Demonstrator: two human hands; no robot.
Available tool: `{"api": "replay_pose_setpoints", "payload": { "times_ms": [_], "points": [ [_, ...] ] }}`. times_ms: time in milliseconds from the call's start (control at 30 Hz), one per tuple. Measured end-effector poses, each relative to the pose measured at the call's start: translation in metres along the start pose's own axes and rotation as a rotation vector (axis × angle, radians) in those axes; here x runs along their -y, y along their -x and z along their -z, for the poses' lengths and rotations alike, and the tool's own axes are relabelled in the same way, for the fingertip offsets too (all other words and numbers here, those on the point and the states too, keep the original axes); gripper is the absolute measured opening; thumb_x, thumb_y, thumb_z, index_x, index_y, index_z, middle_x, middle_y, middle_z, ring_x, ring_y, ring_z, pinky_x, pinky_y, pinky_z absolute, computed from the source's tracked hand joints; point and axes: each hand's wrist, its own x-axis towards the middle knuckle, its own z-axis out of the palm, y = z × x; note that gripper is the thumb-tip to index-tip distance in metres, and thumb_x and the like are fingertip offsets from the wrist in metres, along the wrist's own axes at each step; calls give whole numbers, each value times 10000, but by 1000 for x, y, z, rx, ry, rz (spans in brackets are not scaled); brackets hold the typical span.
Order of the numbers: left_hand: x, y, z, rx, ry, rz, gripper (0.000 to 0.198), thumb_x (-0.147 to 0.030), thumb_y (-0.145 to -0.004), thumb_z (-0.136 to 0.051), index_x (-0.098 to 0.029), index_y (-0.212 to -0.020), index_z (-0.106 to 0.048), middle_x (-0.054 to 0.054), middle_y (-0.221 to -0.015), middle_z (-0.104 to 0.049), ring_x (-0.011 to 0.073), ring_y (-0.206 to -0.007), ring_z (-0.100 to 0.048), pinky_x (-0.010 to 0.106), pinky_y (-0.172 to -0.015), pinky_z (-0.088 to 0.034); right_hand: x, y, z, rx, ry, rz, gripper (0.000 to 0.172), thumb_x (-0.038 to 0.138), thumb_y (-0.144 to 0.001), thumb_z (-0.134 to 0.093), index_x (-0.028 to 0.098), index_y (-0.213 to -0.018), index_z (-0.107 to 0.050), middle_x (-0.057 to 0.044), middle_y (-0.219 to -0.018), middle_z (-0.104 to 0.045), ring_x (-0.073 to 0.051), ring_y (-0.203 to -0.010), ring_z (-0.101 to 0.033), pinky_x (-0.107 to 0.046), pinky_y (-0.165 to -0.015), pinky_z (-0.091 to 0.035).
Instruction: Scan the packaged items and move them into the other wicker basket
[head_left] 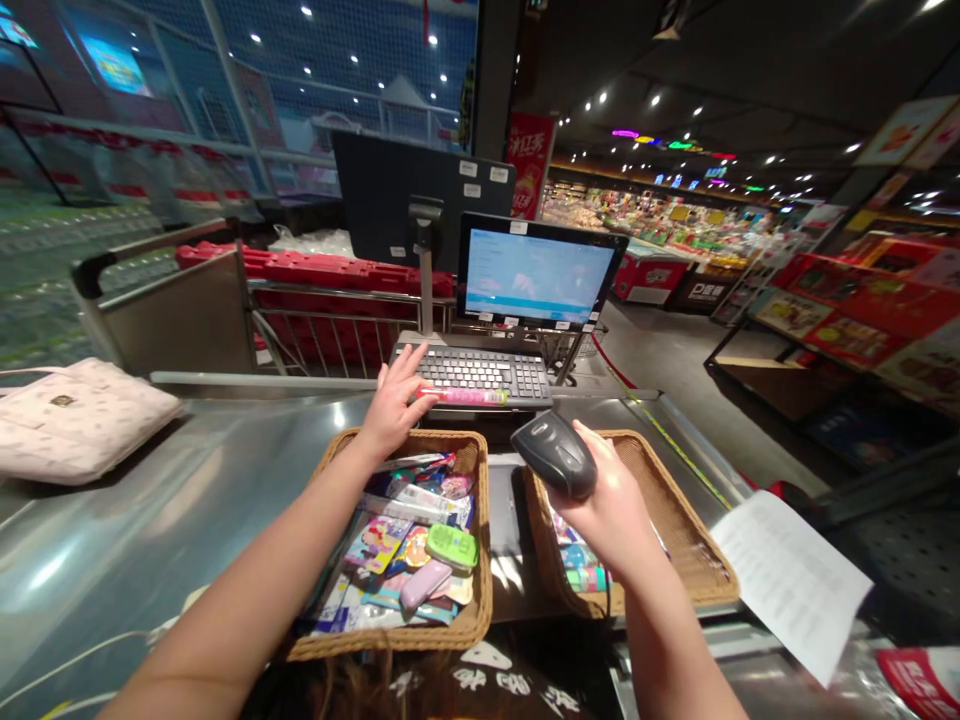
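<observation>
My left hand [396,402] reaches over the left end of a black keyboard [487,374], fingers stretched out. Between its thumb and forefinger is one end of a slim pink pack [469,396], whose barcode end points right along the keyboard's front edge. My right hand [611,495] grips a black barcode scanner [559,455], its head toward the left. Below my left forearm stands a wicker basket [484,540] full of small packets, among them a green case [452,546] and a lilac one [426,584]. Under my right hand a second wicker basket [686,520] holds several packets, partly hidden.
Behind the keyboard stands a lit monitor [536,272], with a second dark screen [420,195] beside it. A pale patterned bag [79,420] lies on the metal counter [247,455] at left. Printed paper [791,580] and a bottle with a red label [919,680] are at right.
</observation>
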Motion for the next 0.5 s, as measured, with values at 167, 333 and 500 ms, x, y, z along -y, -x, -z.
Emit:
{"api": "replay_pose_setpoints", "payload": {
  "times_ms": [167,333,500],
  "points": [
    [5,19,-3,55,-29,41,348,-474,-946,-426,-209,-856,-631,81,-1611,-298,305,-1519,-181,652,-1175,-123,6,3,-3,54,-11,-41,395,206,-731,-615,212,-1124,-652,-130,-1243,-666,-386,-1314,-511,-629,-1093,-382],
    [10,41,-4,110,-65,109,342,-454,-948,-416,-204,-838,-621,97,-1602,-316,311,-1515,-190,668,-1164,-137,12,3,-6,88,-55,-47,420,197,-733,-604,213,-1152,-634,-123,-1232,-672,-372,-1289,-534,-605,-1072,-412],
    [18,63,-8,150,-113,203,341,-447,-945,-436,-196,-798,-614,111,-1590,-338,337,-1504,-215,718,-1129,-159,14,5,-10,105,-58,-62,473,207,-735,-614,227,-1208,-606,-119,-1251,-669,-363,-1268,-558,-614,-1087,-388]
  ]
}}
